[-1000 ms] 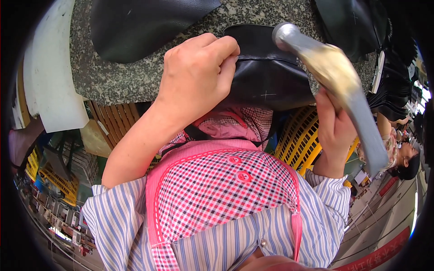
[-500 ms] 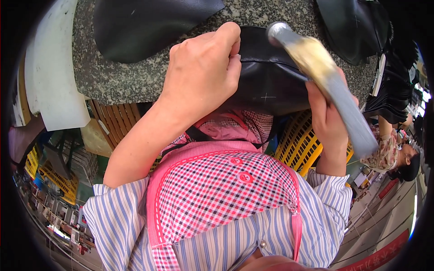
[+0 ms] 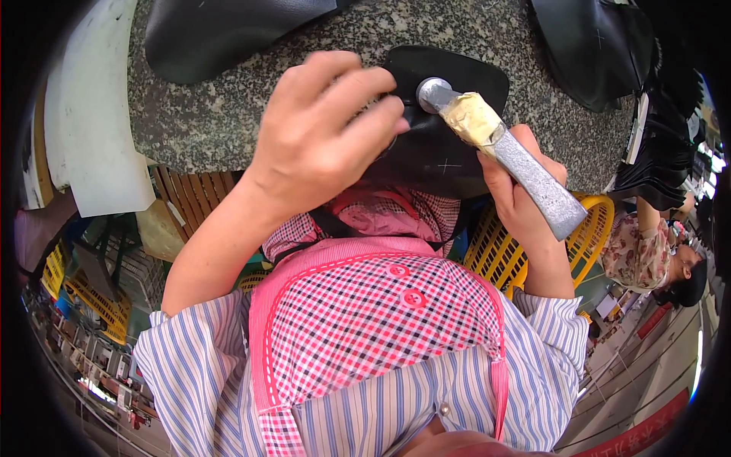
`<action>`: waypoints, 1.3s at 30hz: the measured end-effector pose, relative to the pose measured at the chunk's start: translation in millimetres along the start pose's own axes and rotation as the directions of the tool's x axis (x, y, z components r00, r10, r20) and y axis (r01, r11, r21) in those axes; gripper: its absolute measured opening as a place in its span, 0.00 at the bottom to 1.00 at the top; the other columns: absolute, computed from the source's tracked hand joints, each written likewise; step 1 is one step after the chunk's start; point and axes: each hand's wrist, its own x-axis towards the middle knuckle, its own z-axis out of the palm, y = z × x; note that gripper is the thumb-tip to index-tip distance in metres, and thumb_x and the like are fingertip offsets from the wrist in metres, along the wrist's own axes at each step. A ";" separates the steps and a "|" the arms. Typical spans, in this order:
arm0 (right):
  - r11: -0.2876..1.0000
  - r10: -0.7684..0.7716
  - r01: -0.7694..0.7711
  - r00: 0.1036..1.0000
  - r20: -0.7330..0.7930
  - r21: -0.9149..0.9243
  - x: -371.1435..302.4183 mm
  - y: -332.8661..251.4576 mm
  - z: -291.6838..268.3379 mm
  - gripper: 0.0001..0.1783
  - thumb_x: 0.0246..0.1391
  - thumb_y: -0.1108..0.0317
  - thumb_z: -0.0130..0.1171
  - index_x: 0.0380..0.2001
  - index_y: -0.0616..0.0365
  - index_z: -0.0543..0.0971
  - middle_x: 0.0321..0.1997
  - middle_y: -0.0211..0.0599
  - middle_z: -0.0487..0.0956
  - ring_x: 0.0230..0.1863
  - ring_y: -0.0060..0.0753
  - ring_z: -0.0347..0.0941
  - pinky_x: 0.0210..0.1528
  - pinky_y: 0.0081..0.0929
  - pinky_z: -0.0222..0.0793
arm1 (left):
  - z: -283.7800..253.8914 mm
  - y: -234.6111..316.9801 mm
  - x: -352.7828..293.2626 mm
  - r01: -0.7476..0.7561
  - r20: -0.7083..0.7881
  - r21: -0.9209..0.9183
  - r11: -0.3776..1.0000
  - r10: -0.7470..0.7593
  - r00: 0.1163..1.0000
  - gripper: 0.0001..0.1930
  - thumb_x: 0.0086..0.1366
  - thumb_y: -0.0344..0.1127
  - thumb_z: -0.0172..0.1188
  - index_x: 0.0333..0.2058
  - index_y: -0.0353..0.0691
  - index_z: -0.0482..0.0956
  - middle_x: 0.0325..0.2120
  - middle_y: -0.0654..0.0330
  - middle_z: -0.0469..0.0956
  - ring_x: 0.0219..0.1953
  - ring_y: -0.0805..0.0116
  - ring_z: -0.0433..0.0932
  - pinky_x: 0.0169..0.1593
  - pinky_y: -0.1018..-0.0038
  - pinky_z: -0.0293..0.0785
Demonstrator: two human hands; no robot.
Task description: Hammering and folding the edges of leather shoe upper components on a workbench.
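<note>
A black leather piece (image 3: 422, 156) with a small pale cross mark lies at the near edge of the speckled stone slab (image 3: 205, 129), its lower part hanging over. My right hand (image 3: 525, 194) is closed around a metal hammer (image 3: 542, 183) with yellowish tape wrapped near its head. The hammer's round silver face sits over the middle of the leather; I cannot tell if it touches. Over the leather's left side is my left hand (image 3: 320, 126), fingers bent and apart, with nothing visible in them. Its fingertips partly cover the leather's left edge.
More black leather pieces lie at the slab's far left (image 3: 221, 38) and far right (image 3: 598, 53). A stack of black pieces (image 3: 659, 167) is at the right. A yellow plastic basket (image 3: 598, 221) stands below the slab. Another person (image 3: 647, 251) is farther right.
The hammer has swung down and left onto the leather's middle, and my right hand has lowered slightly. My left hand has loosened from a closed grip and shifted left, uncovering more leather.
</note>
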 end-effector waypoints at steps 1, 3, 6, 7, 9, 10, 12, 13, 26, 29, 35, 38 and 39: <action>1.000 -0.008 0.008 1.000 -0.003 0.000 0.6 -0.6 -0.6 0.06 0.52 0.71 0.57 0.29 0.62 0.72 0.17 0.37 0.67 0.16 0.22 0.64 0.20 0.20 0.61 | -0.8 2.7 -2.3 0.008 0.083 0.053 0.999 -0.012 0.996 0.10 0.43 0.33 0.66 0.27 0.42 0.78 0.30 0.65 0.76 0.35 0.63 0.73 0.35 0.70 0.67; 1.000 -0.018 0.018 1.000 -0.004 -0.002 2.7 -2.1 -3.3 0.06 0.52 0.71 0.57 0.28 0.62 0.71 0.17 0.37 0.67 0.16 0.21 0.64 0.20 0.19 0.61 | -1.3 0.4 -7.6 0.016 0.189 0.151 0.988 -0.044 0.981 0.11 0.43 0.37 0.67 0.29 0.47 0.80 0.38 0.69 0.78 0.47 0.61 0.70 0.45 0.68 0.62; 0.995 0.041 -0.043 0.999 0.033 0.087 7.7 -7.6 -13.9 0.05 0.52 0.73 0.56 0.31 0.63 0.73 0.18 0.34 0.69 0.18 0.18 0.65 0.22 0.18 0.62 | -1.1 3.3 -8.8 0.054 0.182 0.211 0.976 -0.094 0.979 0.10 0.45 0.39 0.66 0.30 0.51 0.80 0.39 0.73 0.78 0.49 0.61 0.69 0.47 0.69 0.59; 0.998 0.022 -0.020 0.999 -0.040 0.061 9.4 -12.5 -20.4 0.06 0.52 0.73 0.55 0.33 0.64 0.74 0.19 0.33 0.70 0.20 0.18 0.66 0.23 0.17 0.62 | -0.9 3.1 -9.5 0.058 0.182 0.214 0.975 -0.098 0.978 0.10 0.45 0.39 0.66 0.30 0.51 0.80 0.39 0.73 0.78 0.49 0.61 0.69 0.47 0.69 0.59; 0.986 -0.041 0.080 0.968 -0.249 0.146 3.2 -7.6 -17.1 0.11 0.51 0.76 0.53 0.40 0.66 0.74 0.22 0.30 0.73 0.23 0.20 0.69 0.27 0.17 0.64 | 1.0 1.8 -11.7 0.066 0.167 0.214 0.975 -0.103 0.981 0.09 0.45 0.43 0.64 0.28 0.54 0.78 0.38 0.78 0.76 0.51 0.66 0.67 0.48 0.67 0.56; 0.969 -0.024 0.084 0.968 -0.249 0.231 0.3 -12.1 -18.3 0.07 0.51 0.75 0.54 0.35 0.64 0.74 0.21 0.33 0.72 0.22 0.22 0.70 0.26 0.19 0.65 | 2.7 1.4 -10.9 0.064 0.163 0.210 0.976 -0.099 0.982 0.09 0.45 0.43 0.64 0.28 0.54 0.78 0.38 0.78 0.76 0.51 0.66 0.67 0.48 0.67 0.56; 0.986 -0.020 0.036 0.995 0.100 -0.165 7.5 -8.6 -20.0 0.03 0.51 0.75 0.55 0.31 0.61 0.73 0.19 0.37 0.70 0.20 0.23 0.69 0.24 0.20 0.64 | 5.7 1.0 -8.8 0.091 0.178 0.177 0.980 -0.123 0.976 0.09 0.45 0.44 0.64 0.28 0.55 0.78 0.39 0.78 0.75 0.51 0.66 0.66 0.48 0.66 0.56; 0.999 0.003 0.005 0.988 0.155 -0.049 15.3 -8.1 -21.7 0.03 0.51 0.74 0.56 0.28 0.59 0.72 0.19 0.39 0.68 0.19 0.24 0.68 0.23 0.21 0.63 | 4.8 1.7 -9.2 0.093 0.179 0.181 0.979 -0.126 0.976 0.09 0.45 0.44 0.64 0.28 0.55 0.78 0.39 0.78 0.75 0.51 0.66 0.66 0.48 0.66 0.56; 0.962 -0.048 0.112 0.968 0.247 -0.249 23.5 -15.0 -27.4 0.06 0.50 0.71 0.57 0.29 0.62 0.72 0.21 0.34 0.75 0.23 0.20 0.73 0.25 0.19 0.66 | 0.2 -0.1 0.4 0.219 0.256 0.085 0.972 -0.234 0.938 0.19 0.40 0.38 0.68 0.35 0.50 0.76 0.38 0.75 0.77 0.52 0.61 0.66 0.47 0.65 0.59; 0.984 0.051 0.001 0.957 0.284 -0.179 24.2 -16.0 -31.8 0.06 0.50 0.72 0.58 0.29 0.61 0.72 0.21 0.35 0.74 0.24 0.20 0.73 0.26 0.20 0.65 | 0.5 1.3 -1.9 0.334 0.297 -0.003 0.943 -0.318 0.900 0.37 0.36 0.36 0.70 0.50 0.51 0.67 0.38 0.74 0.77 0.52 0.64 0.64 0.49 0.65 0.58; 0.977 0.005 0.062 0.951 0.310 -0.206 32.0 -17.6 -25.5 0.06 0.51 0.72 0.57 0.31 0.63 0.74 0.22 0.32 0.75 0.22 0.18 0.71 0.26 0.20 0.65 | 0.2 0.5 3.7 0.379 0.301 -0.035 0.925 -0.352 0.886 0.48 0.35 0.35 0.70 0.59 0.48 0.57 0.38 0.74 0.77 0.51 0.65 0.63 0.49 0.65 0.55; 0.993 -0.026 0.036 0.996 -0.085 0.115 31.0 -14.5 -24.7 0.10 0.44 0.71 0.61 0.29 0.58 0.72 0.19 0.38 0.74 0.21 0.35 0.76 0.23 0.26 0.69 | -4.7 -1.7 6.0 0.387 0.316 -0.060 0.920 -0.350 0.882 0.46 0.37 0.35 0.66 0.59 0.45 0.56 0.39 0.72 0.76 0.52 0.64 0.62 0.50 0.65 0.54; 0.967 0.073 -0.058 0.996 -0.053 0.246 27.1 -24.8 -25.8 0.10 0.44 0.70 0.62 0.29 0.58 0.72 0.19 0.38 0.75 0.21 0.35 0.76 0.23 0.26 0.69 | -10.2 -0.3 7.5 0.399 0.366 -0.055 0.915 -0.353 0.861 0.48 0.38 0.36 0.67 0.60 0.42 0.52 0.40 0.70 0.76 0.51 0.63 0.62 0.49 0.64 0.53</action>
